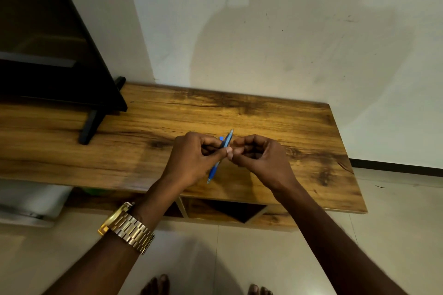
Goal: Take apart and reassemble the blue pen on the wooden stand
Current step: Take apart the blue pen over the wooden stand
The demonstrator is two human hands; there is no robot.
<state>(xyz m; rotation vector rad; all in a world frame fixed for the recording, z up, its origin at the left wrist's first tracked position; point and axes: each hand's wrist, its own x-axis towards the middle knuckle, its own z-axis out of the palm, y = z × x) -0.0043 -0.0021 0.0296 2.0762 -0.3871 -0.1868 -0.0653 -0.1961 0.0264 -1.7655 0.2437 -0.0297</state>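
The blue pen (217,167) is held above the wooden stand (275,124), slanting from lower left to upper right. My left hand (191,160) grips its middle between thumb and fingers. My right hand (261,158) meets it from the right, its fingertips pinching the pen at the same spot, thumb to thumb. The pen's lower tip sticks out below the hands; its upper end and blue clip show above them. The middle of the barrel is hidden by my fingers.
A black television (55,50) on a black foot (90,127) stands at the left of the stand. Open shelves (227,211) lie under the top. A white wall is behind; tiled floor and my bare feet are below.
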